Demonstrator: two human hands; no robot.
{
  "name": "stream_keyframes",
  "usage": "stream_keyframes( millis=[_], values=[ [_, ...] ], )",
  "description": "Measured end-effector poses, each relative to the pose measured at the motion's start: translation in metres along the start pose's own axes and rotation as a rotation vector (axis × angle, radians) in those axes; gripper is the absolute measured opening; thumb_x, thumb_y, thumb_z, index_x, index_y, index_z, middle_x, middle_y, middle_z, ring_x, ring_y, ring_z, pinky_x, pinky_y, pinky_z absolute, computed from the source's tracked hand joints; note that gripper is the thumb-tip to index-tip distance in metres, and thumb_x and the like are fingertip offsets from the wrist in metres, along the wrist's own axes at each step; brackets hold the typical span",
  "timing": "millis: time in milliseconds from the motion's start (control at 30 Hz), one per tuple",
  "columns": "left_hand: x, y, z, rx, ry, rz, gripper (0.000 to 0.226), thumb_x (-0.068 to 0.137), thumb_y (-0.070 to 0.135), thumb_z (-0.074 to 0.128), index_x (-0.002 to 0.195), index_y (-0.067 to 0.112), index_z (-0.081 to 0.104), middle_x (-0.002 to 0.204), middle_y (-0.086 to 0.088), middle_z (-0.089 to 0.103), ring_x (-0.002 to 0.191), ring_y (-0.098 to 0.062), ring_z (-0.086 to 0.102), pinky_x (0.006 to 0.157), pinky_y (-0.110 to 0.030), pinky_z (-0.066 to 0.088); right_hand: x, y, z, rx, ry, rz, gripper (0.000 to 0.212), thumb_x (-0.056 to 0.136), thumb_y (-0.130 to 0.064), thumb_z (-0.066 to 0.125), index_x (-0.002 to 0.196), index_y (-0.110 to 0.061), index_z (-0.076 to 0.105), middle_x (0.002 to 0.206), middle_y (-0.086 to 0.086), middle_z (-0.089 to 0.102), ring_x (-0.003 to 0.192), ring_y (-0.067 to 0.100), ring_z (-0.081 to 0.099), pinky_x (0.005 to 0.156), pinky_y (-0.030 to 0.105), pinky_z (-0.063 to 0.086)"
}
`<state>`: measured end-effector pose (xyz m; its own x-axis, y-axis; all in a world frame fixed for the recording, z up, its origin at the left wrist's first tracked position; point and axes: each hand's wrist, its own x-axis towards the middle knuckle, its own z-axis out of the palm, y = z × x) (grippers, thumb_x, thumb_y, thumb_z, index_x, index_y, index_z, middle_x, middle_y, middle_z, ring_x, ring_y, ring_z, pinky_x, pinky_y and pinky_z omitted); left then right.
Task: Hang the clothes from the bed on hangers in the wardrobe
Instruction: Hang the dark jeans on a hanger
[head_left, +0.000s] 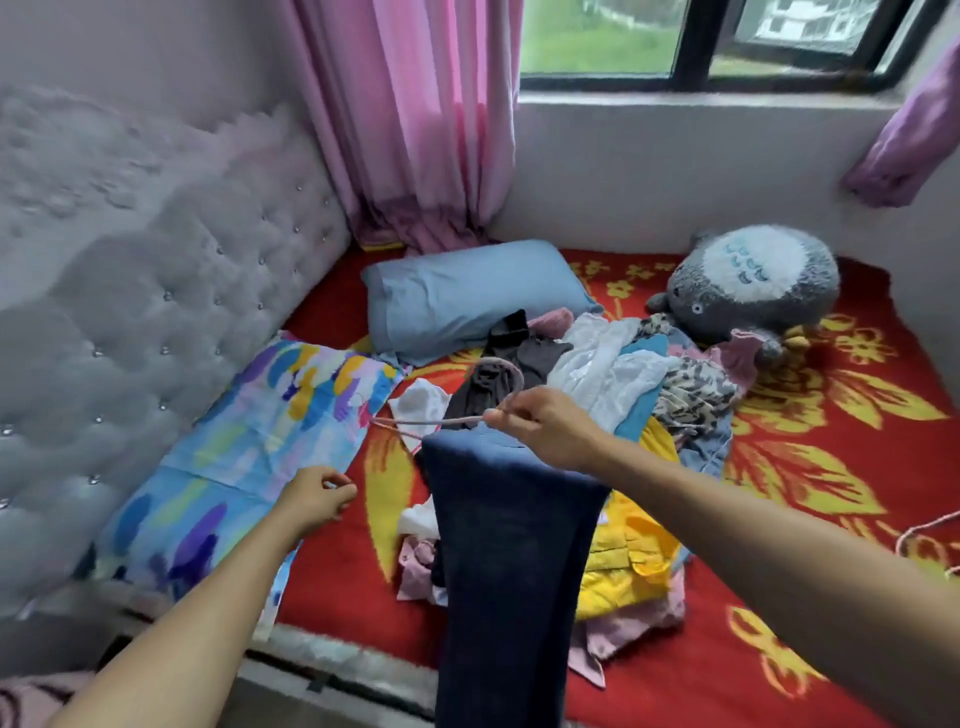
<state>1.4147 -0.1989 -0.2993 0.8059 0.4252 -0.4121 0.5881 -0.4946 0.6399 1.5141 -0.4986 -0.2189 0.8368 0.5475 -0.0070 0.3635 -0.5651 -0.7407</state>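
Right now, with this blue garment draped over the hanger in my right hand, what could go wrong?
1. The dark blue garment only drapes over the pink hanger, which your right hand grips alone; tilting it might let the cloth slide off.
2. The hanger sits over the clothes pile, so its hook may snag a loose piece as you lift away.

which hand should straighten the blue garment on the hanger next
Left, probably: the left hand is free beside the blue garment, while the right hand grips the pink hanger carrying it.
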Motion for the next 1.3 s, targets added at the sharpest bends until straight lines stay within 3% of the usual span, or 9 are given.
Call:
stream_keyframes(
  millis=[133, 200, 367, 467, 633, 733, 933, 1133, 1300],
  values=[
    [-0.1, -0.023, -0.024, -0.084, 0.15, -0.03, 0.005, 0.089, 0.008, 0.063, 0.084, 0.006, 0.061, 0.067, -0.014, 0.059, 0.052, -0.021, 0.051, 0.038, -0.016, 0.034, -0.036, -0.066, -0.02, 0.058, 0.015, -0.155, 0.049, 0.09, -0.04, 0.063, 0.051, -0.013, 0.052, 0.047, -0.008, 0.038, 0.048, 0.007, 0.032, 0.052, 0.031, 0.029],
    [-0.154, -0.04, -0.027, -0.088, 0.2, -0.058, 0.005, 0.089, 0.009, 0.063, 0.084, 0.008, 0.061, 0.068, -0.014, 0.06, 0.053, -0.022, 0.052, 0.041, -0.018, 0.034, -0.064, -0.099, -0.022, 0.081, -0.022, -0.223, 0.048, 0.091, -0.039, 0.063, 0.061, -0.003, 0.054, 0.055, 0.001, 0.039, 0.053, 0.011, 0.034, 0.053, 0.029, 0.029],
    [-0.286, -0.085, -0.046, -0.038, 0.24, -0.107, 0.007, 0.088, 0.007, 0.065, 0.082, 0.004, 0.063, 0.065, -0.01, 0.06, 0.051, -0.019, 0.053, 0.043, -0.02, 0.042, -0.141, -0.181, 0.002, 0.222, -0.213, -0.35, 0.018, 0.091, -0.025, 0.065, 0.098, -0.009, 0.068, 0.057, -0.006, 0.051, 0.043, 0.002, 0.045, 0.047, 0.021, 0.037],
    [-0.366, -0.114, -0.069, -0.049, 0.355, -0.146, 0.006, 0.087, 0.011, 0.066, 0.081, 0.009, 0.064, 0.064, -0.007, 0.061, 0.05, -0.016, 0.053, 0.038, -0.016, 0.037, -0.19, -0.242, 0.034, 0.162, -0.362, -0.479, 0.013, 0.091, -0.021, 0.063, 0.098, -0.011, 0.068, 0.054, -0.003, 0.056, 0.041, 0.0, 0.048, 0.049, 0.021, 0.04],
    [-0.503, -0.193, -0.116, -0.088, 0.503, -0.296, 0.012, 0.086, 0.016, 0.066, 0.076, 0.009, 0.064, 0.069, -0.01, 0.063, 0.055, -0.018, 0.056, 0.057, -0.031, 0.053, -0.286, -0.341, 0.094, 0.033, -0.611, -0.702, 0.013, 0.092, -0.017, 0.059, 0.081, -0.018, 0.066, 0.065, 0.004, 0.07, 0.046, 0.0, 0.051, 0.051, 0.014, 0.04],
    [-0.587, -0.243, -0.134, -0.083, 0.581, -0.382, 0.018, 0.088, 0.021, 0.065, 0.075, 0.009, 0.067, 0.07, -0.008, 0.065, 0.062, -0.018, 0.061, 0.065, -0.031, 0.052, -0.337, -0.391, 0.135, -0.006, -0.702, -0.796, 0.015, 0.092, -0.014, 0.058, 0.086, -0.007, 0.069, 0.069, 0.004, 0.071, 0.042, -0.003, 0.053, 0.047, 0.008, 0.036],
    [-0.753, -0.351, -0.149, -0.123, 0.703, -0.556, 0.011, 0.084, 0.017, 0.065, 0.078, 0.009, 0.067, 0.068, -0.003, 0.064, 0.06, -0.014, 0.059, 0.059, -0.027, 0.05, -0.433, -0.489, 0.242, 0.011, -0.84, -0.845, 0.019, 0.095, -0.019, 0.057, 0.083, -0.007, 0.067, 0.069, 0.003, 0.073, 0.049, 0.007, 0.061, 0.051, 0.02, 0.047],
    [-0.901, -0.453, -0.188, -0.075, 0.815, -0.718, 0.013, 0.084, 0.023, 0.067, 0.072, 0.02, 0.065, 0.067, 0.002, 0.065, 0.055, -0.009, 0.059, 0.063, -0.022, 0.051, -0.51, -0.582, 0.352, 0.023, -0.802, -0.789, 0.024, 0.095, -0.015, 0.054, 0.078, -0.004, 0.066, 0.072, 0.01, 0.072, 0.042, 0.012, 0.059, 0.044, 0.024, 0.047],
    [-0.969, -0.511, -0.223, -0.056, 0.84, -0.757, 0.019, 0.085, 0.022, 0.069, 0.067, 0.022, 0.061, 0.065, 0.003, 0.06, 0.071, -0.018, 0.06, 0.077, -0.037, 0.057, -0.529, -0.659, 0.388, 0.073, -0.707, -0.735, 0.019, 0.096, -0.014, 0.055, 0.084, -0.003, 0.065, 0.067, 0.008, 0.068, 0.047, 0.015, 0.06, 0.043, 0.024, 0.046]
  ],
)
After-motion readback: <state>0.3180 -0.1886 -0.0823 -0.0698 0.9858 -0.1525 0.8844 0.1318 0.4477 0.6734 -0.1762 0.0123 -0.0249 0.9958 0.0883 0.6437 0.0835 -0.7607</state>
